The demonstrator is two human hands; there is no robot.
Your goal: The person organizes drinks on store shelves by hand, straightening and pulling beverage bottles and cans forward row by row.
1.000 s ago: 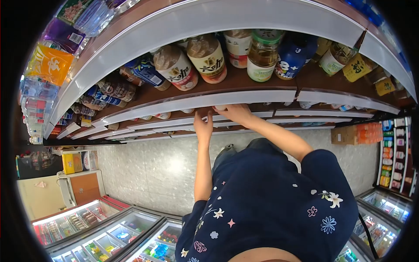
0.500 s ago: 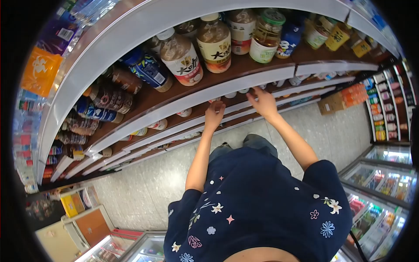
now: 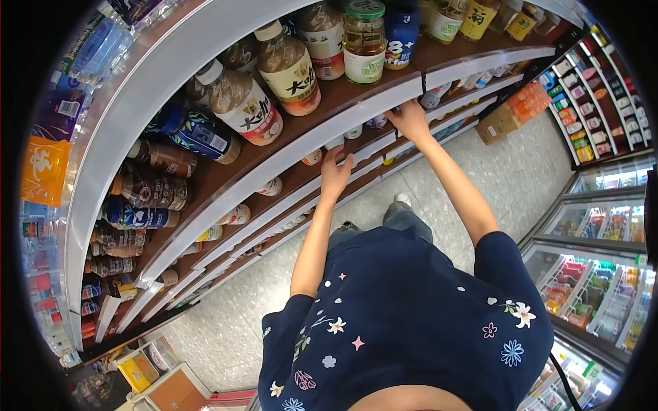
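My left hand point(image 3: 334, 175) is at the lower shelf, just below a small white bottle point(image 3: 334, 142). Its fingers are bent and the thumb stands apart; I see nothing held, and whether the fingertips touch the bottle is unclear. My right hand point(image 3: 411, 123) reaches in under the upper shelf's grey front strip point(image 3: 356, 113), beside a bottle with a purple-and-white label point(image 3: 377, 122). That strip partly hides its fingers, so any grip is not visible. A white-and-green bottle point(image 3: 354, 131) stands between the two hands.
Large drink bottles, among them a milk-tea bottle point(image 3: 247, 109) and a green-capped bottle point(image 3: 364, 48), line the upper shelf above my hands. A cardboard box point(image 3: 497, 125) is on the floor at right. Glass-door fridges point(image 3: 582, 281) stand at lower right.
The view has turned, so the shelves sit further left and lower. My right hand has gone deeper under the upper shelf edge, while my left hand stays near the lower-shelf bottles.
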